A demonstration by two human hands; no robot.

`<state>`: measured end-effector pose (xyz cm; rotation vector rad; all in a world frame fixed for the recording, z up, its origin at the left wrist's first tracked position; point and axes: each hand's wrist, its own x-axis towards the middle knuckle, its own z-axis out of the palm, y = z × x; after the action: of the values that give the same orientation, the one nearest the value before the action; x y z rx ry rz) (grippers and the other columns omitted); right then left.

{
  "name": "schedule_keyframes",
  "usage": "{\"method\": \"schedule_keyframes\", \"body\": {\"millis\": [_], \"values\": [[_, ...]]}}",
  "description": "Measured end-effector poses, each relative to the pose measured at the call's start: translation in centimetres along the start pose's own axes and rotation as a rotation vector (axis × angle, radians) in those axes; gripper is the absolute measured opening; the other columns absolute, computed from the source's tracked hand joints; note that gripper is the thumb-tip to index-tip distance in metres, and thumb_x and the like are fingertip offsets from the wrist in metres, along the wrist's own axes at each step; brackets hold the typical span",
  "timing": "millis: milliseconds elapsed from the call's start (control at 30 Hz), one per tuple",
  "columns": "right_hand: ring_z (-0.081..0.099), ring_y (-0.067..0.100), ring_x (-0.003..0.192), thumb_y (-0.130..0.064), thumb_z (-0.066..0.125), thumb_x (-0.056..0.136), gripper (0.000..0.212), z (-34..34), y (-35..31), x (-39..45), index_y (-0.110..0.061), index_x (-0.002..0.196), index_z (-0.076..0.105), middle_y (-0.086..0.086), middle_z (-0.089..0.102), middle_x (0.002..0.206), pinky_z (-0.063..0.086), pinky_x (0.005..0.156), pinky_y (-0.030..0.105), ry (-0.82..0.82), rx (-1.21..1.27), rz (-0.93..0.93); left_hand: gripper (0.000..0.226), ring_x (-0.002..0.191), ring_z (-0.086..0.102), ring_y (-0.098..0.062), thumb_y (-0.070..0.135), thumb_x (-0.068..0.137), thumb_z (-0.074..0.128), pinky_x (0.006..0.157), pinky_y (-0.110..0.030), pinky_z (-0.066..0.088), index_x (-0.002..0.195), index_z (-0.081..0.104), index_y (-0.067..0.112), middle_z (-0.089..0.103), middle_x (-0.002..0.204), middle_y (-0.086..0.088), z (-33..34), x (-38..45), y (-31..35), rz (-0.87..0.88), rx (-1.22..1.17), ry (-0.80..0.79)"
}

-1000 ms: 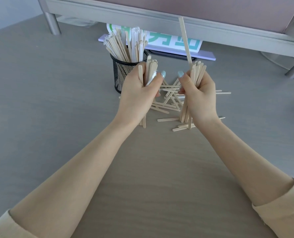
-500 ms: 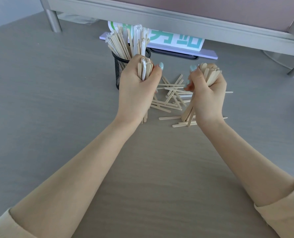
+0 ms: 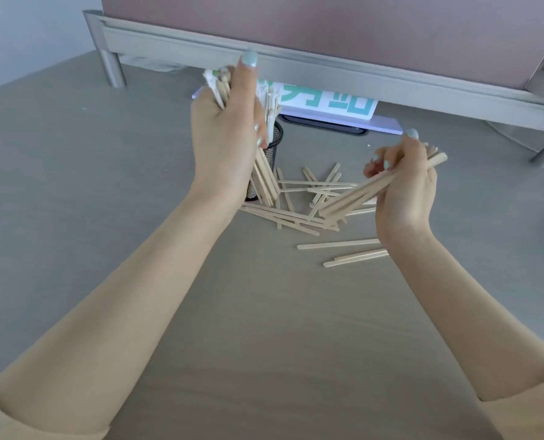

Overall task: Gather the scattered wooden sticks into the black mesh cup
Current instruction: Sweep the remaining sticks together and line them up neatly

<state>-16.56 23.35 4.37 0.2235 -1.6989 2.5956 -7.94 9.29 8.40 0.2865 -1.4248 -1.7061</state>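
My left hand is raised in front of the black mesh cup and grips a bundle of wooden sticks that pokes out above and below the fist. The cup is mostly hidden behind that hand; sticks stand in it. To the right, my right hand holds a second bundle, tilted with its lower end toward the left. Several loose sticks lie crossed on the table between the hands, and three more lie nearer, below my right wrist.
A grey table carries everything. Behind the cup a white sign with green characters stands on a pale base. A metal-framed shelf with round legs runs across the back.
My left hand has lifted its bundle up in front of the cup. My right hand has tipped its bundle from upright to slanted and shifted right.
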Motion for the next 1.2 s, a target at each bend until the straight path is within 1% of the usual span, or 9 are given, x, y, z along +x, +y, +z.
{"method": "schedule_keyframes", "body": {"millis": [167,467,533,600,667,733,900,1033,1200], "values": [[0.039,0.004,0.048,-0.026,0.042,0.084,0.046,1.3,-1.2,1.9,-0.025,0.038,0.043,0.005,0.041,0.091,0.034,0.057,0.021,0.059,-0.127,0.0,0.044,0.042,0.025,-0.015,0.019,0.094,0.044,0.043,-0.023,0.031,0.054,0.027,0.018,0.026,0.042,0.006,0.7,3.7,2.5,0.123,-0.046,0.008],[0.044,0.006,0.041,-0.026,0.042,0.094,0.049,7.8,-3.1,3.1,-0.016,0.047,0.049,-0.009,0.046,0.042,0.042,0.048,0.023,-0.149,-0.156,-0.142,0.042,0.05,0.039,-0.011,0.035,0.094,0.044,0.054,-0.018,0.037,0.062,0.041,0.008,0.037,0.051,0.004,0.4,7.5,-1.0,0.12,0.24,0.192],[0.045,0.01,0.04,-0.027,0.042,0.095,0.049,9.1,-3.0,3.5,-0.014,0.048,0.049,-0.009,0.045,0.037,0.042,0.047,0.025,-0.207,-0.22,-0.195,0.046,0.05,0.039,-0.018,0.043,0.091,0.044,0.058,-0.026,0.039,0.062,0.04,0.007,0.034,0.05,0.004,-0.3,7.9,-2.4,0.084,0.308,0.194],[0.047,0.015,0.042,-0.029,0.042,0.095,0.048,10.0,-2.3,4.1,-0.012,0.05,0.05,-0.003,0.046,0.04,0.042,0.046,0.025,-0.262,-0.332,-0.232,0.051,0.07,0.056,-0.035,0.053,0.081,0.04,0.079,-0.041,0.047,0.059,0.039,0.007,0.041,0.055,-0.008,-1.0,8.5,-3.8,0.057,0.437,0.19],[0.051,0.019,0.047,-0.031,0.043,0.093,0.047,10.6,-1.3,4.7,-0.013,0.05,0.051,0.006,0.047,0.047,0.049,0.048,0.029,-0.312,-0.485,-0.229,0.05,0.104,0.052,-0.037,0.052,0.082,0.038,0.104,-0.053,0.03,0.064,0.043,0.006,0.047,0.072,-0.014,-1.5,8.7,-4.4,0.012,0.621,0.161],[0.054,0.024,0.052,-0.032,0.043,0.088,0.047,10.7,-0.2,5.2,-0.018,0.045,0.052,0.006,0.047,0.047,0.055,0.061,0.044,-0.354,-0.626,-0.212,0.041,0.117,0.043,-0.03,0.042,0.09,0.039,0.111,-0.05,0.017,0.069,0.047,0.008,0.05,0.083,-0.006,-1.8,8.6,-4.9,-0.009,0.766,0.147],[0.035,0.008,0.033,-0.025,0.04,0.087,0.04,11.2,1.2,5.4,-0.014,0.05,0.053,-0.008,0.036,0.025,0.03,0.046,0.024,-0.413,-0.821,-0.201,0.04,0.125,0.035,-0.022,0.035,0.09,0.042,0.115,-0.046,0.004,0.099,0.063,0.002,0.058,0.105,-0.006,-2.7,8.1,-5.5,0.039,0.893,0.089],[0.041,0.023,0.054,-0.031,0.04,0.088,0.034,11.8,3.2,4.7,-0.011,0.061,0.047,-0.004,0.043,0.049,0.03,0.053,0.029,-0.507,-1.059,-0.227,0.043,0.13,0.032,-0.021,0.04,0.091,0.044,0.115,-0.045,0.004,0.114,0.059,0.007,0.053,0.127,-0.005,-3.2,7.9,-5.8,0.108,0.952,0.068],[0.04,0.022,0.058,-0.035,0.047,0.086,0.036,10.6,4.6,3.9,-0.017,0.056,0.038,-0.003,0.041,0.055,0.031,0.062,0.028,-0.557,-1.124,-0.358,0.041,0.121,0.043,-0.027,0.04,0.087,0.046,0.111,-0.048,0.018,0.106,0.06,0.006,0.058,0.12,-0.008,-3.6,8.5,-5.5,0.153,0.977,-0.007]]}}
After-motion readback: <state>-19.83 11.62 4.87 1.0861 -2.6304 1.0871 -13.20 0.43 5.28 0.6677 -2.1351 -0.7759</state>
